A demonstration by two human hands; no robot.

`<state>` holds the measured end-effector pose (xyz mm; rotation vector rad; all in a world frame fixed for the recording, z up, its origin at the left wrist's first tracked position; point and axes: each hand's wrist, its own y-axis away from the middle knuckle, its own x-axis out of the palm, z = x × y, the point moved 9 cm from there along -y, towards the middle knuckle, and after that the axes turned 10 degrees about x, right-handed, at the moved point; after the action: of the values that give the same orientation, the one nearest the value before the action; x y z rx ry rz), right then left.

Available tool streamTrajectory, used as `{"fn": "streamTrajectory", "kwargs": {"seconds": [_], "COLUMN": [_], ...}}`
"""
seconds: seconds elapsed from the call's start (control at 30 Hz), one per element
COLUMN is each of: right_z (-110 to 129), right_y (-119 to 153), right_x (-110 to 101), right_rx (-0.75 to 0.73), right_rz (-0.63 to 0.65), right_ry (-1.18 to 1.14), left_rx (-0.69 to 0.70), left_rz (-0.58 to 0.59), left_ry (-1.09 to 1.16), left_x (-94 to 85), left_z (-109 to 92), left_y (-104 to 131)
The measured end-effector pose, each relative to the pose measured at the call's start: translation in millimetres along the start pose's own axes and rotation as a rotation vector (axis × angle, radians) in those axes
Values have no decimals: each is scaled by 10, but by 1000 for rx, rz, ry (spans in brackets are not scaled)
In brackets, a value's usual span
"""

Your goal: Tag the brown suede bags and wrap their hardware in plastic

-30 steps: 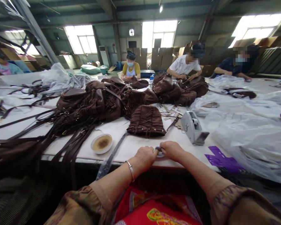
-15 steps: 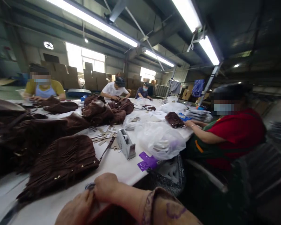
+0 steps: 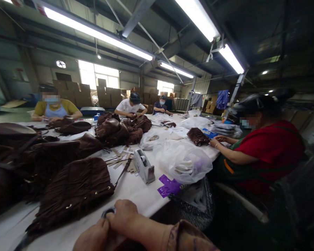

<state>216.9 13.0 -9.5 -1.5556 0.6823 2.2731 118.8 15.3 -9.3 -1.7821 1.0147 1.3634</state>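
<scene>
At the table's near edge, my right hand (image 3: pixel 124 214) is closed, its fingers round a small dark ring-shaped piece (image 3: pixel 108 211) with a greyish sheen. My left hand (image 3: pixel 91 237) presses against it, fingers pinched together. Whatever lies between its fingertips is hidden. A dark brown fringed bag (image 3: pixel 78 184) with metal eyelets lies flat just beyond my hands, its strap (image 3: pixel 123 171) trailing to the right. The grey tape dispenser (image 3: pixel 143 167) stands past the bag's right end.
More brown bags (image 3: pixel 112 130) are heaped on the left and middle. Card strips (image 3: pixel 120 157), a clear plastic bag (image 3: pixel 183 162) and a purple cross-shaped piece (image 3: pixel 169 185) lie on the white table (image 3: pixel 149 193). A black plastic-lined bin (image 3: pixel 199 202) stands by the edge. A co-worker in red (image 3: pixel 267 146) sits right.
The view has shifted, so the scene sits slightly lower and further right. My hands stay together, with more of the dark ring-shaped piece showing. The co-worker on the right has turned their head.
</scene>
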Motion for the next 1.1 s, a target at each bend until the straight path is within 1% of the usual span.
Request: {"fn": "streamTrajectory", "kwargs": {"seconds": [0.07, 0.1, 0.13, 0.2, 0.27, 0.37, 0.43, 0.53, 0.6, 0.63, 0.73, 0.77, 0.8, 0.87, 0.93, 1.07, 1.1], "right_z": [46, 90, 120, 153, 193, 247, 260, 237, 197, 157, -22, -65, -79, -34, 35, 137, 151], "right_y": [45, 73, 97, 118, 114, 91, 82, 89, 107, 108, 127, 147, 167, 187, 169, 110, 104], "right_x": [-6, -8, -10, 2, 46, 137, 173, 183, 162, 148, 132, 141, 158, 183, 178, 122, 117], "right_rx": [-62, -126, -183, -290, -421, -594, -655, -654, -593, -525, -236, -161, -122, -141, -216, -421, -467], "right_rz": [2, 10, 22, 53, 95, 163, 190, 187, 134, 92, -20, -38, -38, -21, 11, 90, 109], "right_ry": [91, 129, 138, 145, 135, 107, 91, 79, 74, 76, 118, 141, 167, 205, 223, 216, 210], "left_rx": [-25, -14, -13, -25, 0, 126, 155, 153, 136, 120, 39, 5, -23, -29, 8, 96, 131], "left_rz": [11, 13, 22, 112, 155, 145, 136, 115, 88, 71, 21, 7, 0, 6, 24, 115, 144], "left_ry": [-6, -13, -30, -89, -147, -158, -135, -107, -97, -94, -77, -68, -59, -42, -48, -136, -158], "left_x": [-4, -10, -17, 11, -19, -93, -102, -57, -14, 7, 65, 81, 96, 113, 83, -50, -68], "left_z": [-143, -198, -213, -142, -25, 67, 115, 122, 80, 50, -54, -84, -111, -156, -149, 11, 25], "left_y": [2, 17, 44, 135, 238, 328, 325, 270, 244, 239, 234, 232, 232, 233, 253, 334, 344]}}
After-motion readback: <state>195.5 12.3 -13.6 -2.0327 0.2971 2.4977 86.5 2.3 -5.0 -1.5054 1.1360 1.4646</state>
